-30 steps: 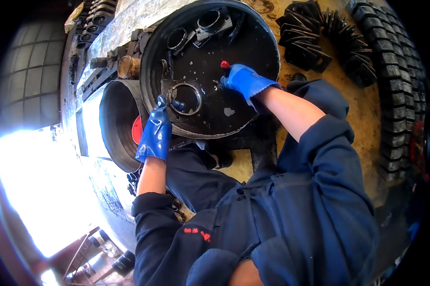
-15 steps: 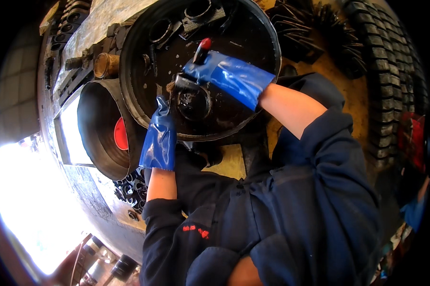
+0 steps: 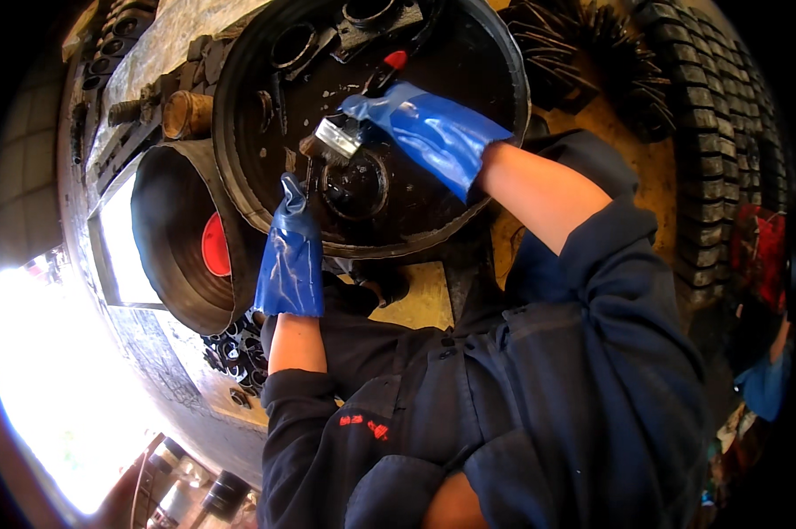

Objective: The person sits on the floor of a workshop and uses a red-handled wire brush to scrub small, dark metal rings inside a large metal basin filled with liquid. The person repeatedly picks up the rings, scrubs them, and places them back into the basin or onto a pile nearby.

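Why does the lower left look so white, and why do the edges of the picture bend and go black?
In the head view, daylight floods the lower left and washes it out to plain white; the fisheye lens curves the tyre and the tub's rim, with black corners; the dark round tub stays shadowed, though the left hand, right hand and brush read fairly sharp.

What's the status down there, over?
Right hand grips red-handled paintbrush, bristles on ring-shaped metal part. Left hand steadies that part in black round basin. Nothing blocking.
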Motion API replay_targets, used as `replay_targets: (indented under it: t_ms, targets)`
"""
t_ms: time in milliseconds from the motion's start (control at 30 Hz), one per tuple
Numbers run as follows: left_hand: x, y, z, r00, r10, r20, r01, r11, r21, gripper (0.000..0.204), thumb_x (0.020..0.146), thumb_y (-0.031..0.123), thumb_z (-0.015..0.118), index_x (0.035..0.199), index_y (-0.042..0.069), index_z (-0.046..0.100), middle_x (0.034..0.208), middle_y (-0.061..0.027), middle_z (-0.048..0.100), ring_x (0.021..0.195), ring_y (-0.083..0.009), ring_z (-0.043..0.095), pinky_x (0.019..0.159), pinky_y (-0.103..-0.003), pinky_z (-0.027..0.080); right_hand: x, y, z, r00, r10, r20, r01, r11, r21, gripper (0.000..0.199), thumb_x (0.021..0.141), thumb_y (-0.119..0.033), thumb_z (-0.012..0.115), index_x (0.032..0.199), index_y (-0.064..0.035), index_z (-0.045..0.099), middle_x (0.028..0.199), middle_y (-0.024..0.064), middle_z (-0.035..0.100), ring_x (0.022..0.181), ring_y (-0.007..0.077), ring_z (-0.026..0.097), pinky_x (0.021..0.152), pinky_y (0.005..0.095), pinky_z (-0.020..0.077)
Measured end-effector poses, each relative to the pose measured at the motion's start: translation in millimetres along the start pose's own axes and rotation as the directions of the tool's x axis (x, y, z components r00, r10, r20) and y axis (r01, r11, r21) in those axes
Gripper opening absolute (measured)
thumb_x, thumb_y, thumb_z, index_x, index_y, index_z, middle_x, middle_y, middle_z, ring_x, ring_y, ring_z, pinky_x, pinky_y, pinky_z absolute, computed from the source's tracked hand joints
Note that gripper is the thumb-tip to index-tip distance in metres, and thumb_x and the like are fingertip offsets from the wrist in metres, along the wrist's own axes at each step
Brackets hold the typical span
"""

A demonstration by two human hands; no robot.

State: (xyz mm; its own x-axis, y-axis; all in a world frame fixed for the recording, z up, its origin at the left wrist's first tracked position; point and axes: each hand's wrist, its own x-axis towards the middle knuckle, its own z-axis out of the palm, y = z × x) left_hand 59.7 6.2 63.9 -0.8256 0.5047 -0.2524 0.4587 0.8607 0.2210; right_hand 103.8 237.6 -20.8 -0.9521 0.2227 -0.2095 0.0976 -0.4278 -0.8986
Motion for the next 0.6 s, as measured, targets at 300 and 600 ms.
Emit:
replay_targets:
  t_ms: [300, 600]
  targets:
    - [-17.6, -11.5, -18.7, 0.996, -0.083, 0.026, 0.082, 0.997, 0.012, 0.047, 0.112, 0.036, 0.038, 0.122, -0.003, 0.061, 0.09, -0.0179, 0.072, 0.077, -0.0285, 0.069, 0.07, -0.039, 0.054, -40.5, -34.1, 1.8, 0.832, 0.24, -0.501, -0.511, 0.684, -0.521, 0.031, 0.092, -0.032, 0.068, 0.097, -0.0011, 0.07, 0.095, 0.0163, 0.074, 0.094, 0.02, 0.072, 0.088, 0.0342, 0.0567]
    - [-30.3, -13.9, -23.6, 0.988, -0.136, 0.074, 0.135, 0.991, 0.022, 0.048, 0.113, 0.036, 0.036, 0.124, -0.003, 0.061, 0.09, -0.019, 0.071, 0.078, -0.0301, 0.069, 0.072, -0.041, 0.053, -18.3, -16.1, 37.8, 0.983, 0.166, 0.082, -0.14, 0.956, -0.258, 0.015, 0.094, -0.015, 0.069, 0.101, -0.0022, 0.064, 0.086, 0.0064, 0.066, 0.084, 0.0135, 0.062, 0.075, 0.0301, 0.0523]
